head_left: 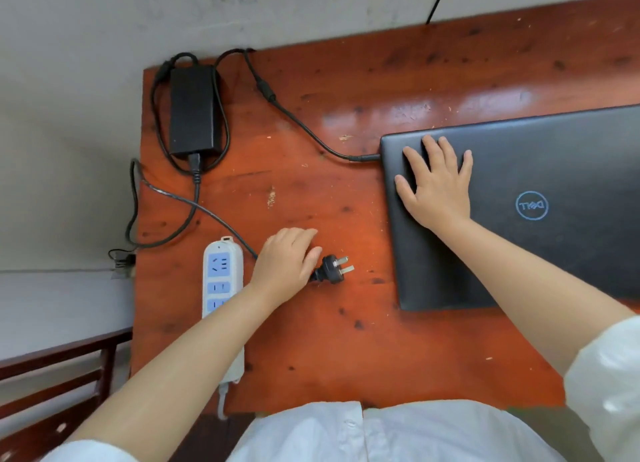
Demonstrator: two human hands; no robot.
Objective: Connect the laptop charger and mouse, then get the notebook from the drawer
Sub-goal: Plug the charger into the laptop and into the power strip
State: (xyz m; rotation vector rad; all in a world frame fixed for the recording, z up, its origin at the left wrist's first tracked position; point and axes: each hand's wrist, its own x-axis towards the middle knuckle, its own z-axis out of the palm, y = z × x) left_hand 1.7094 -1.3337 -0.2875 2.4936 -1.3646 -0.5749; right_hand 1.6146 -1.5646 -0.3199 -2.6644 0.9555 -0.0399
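A closed black laptop [540, 198] lies on the right of the red wooden desk [311, 340]. My right hand [434, 181] rests flat on its lid, fingers spread. The charger's thin cable enters the laptop's left edge at its barrel tip [365, 157]. The black power brick [194, 109] sits at the desk's far left. Its mains plug [332, 269], three prongs pointing right, lies on the desk. My left hand [285, 264] covers the cable just behind the plug, fingers curled over it. A white and blue power strip [221, 278] lies left of that hand.
The desk's left edge is close beside the power strip. A dark wooden chair or bench [52, 375] stands lower left. A grey wall runs behind the desk, with another black cable [438, 0] hanging at the top. No mouse, drawer or notebook is in view.
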